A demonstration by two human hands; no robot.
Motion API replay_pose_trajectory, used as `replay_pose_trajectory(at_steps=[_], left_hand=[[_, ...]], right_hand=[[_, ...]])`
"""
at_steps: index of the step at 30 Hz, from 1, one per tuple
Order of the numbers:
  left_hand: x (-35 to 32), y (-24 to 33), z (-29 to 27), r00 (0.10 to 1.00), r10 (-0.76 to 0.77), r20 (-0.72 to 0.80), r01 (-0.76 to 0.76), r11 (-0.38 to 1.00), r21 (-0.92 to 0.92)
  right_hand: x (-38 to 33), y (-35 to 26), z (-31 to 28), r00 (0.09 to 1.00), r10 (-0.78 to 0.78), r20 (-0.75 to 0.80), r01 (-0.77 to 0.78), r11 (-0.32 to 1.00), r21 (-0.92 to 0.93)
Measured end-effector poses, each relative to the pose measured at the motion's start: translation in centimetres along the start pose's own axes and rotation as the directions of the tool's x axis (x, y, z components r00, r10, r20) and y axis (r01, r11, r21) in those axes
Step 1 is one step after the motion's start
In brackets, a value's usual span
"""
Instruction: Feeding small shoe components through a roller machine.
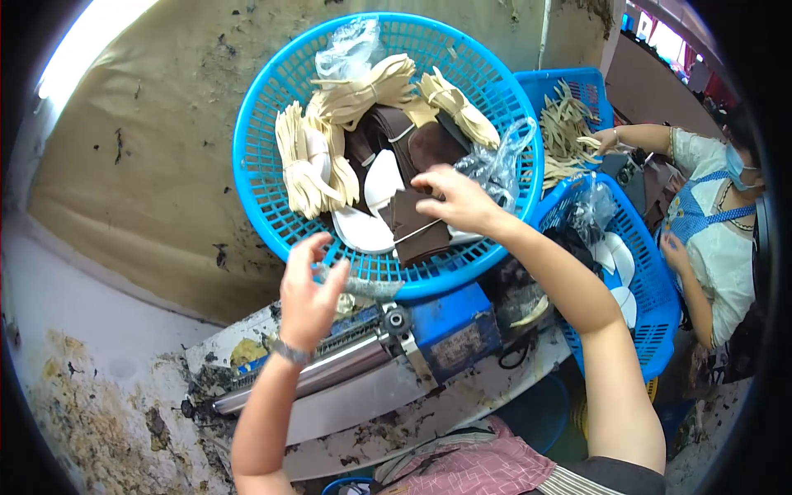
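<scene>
Where the right hand point(462, 200) overlaps, the brown bundle point(406, 216) is hidden.

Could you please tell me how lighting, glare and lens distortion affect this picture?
Head view: a bright strip at upper left is blown out; the metal roller shows pale glare; black surrounds the rounded fisheye image; the large blue basket, left hand and right hand are readable, though slight motion blur is hard to judge.
</scene>
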State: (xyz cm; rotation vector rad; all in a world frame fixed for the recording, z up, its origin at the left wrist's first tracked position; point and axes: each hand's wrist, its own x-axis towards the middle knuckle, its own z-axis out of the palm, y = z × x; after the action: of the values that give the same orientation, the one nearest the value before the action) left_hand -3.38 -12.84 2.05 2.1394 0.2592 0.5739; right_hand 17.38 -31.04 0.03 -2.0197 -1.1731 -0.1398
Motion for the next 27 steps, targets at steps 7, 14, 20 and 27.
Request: replay_pose_trajectory(at_steps=[7, 14, 20, 27], left_hand=[[10.2, -4.0, 1.6, 0.984, 0.162, -0.071, -0.115, 0.892, 0.438], [8.4, -0.6, 2.9, 0.98, 0.154, -0.127, -0.171, 0.977, -0.129], [1.0, 4.8, 5.5, 0.939, -0.067, 0.336, 0.317, 0.544, -0.777], [-9.7, 2.9, 4.9, 0.809, -0.418, 0.412, 0.573, 0.405, -0.713]], right_hand=[[9.4, 8.9, -1.3, 0.899, 0.37, -0.234, -0.437, 0.719, -0.54], [6.6, 5.0, -5.8, 0.894, 0.383, -0.23, -0.102, 0.677, 0.729], [-4.6, -7.6, -2.0, 0.92, 0.371, 0.124, -0.278, 0.395, 0.876], [-14.0, -12.1, 2.6, 0.827, 0.52, 0.213, -0.418, 0.314, 0.853]])
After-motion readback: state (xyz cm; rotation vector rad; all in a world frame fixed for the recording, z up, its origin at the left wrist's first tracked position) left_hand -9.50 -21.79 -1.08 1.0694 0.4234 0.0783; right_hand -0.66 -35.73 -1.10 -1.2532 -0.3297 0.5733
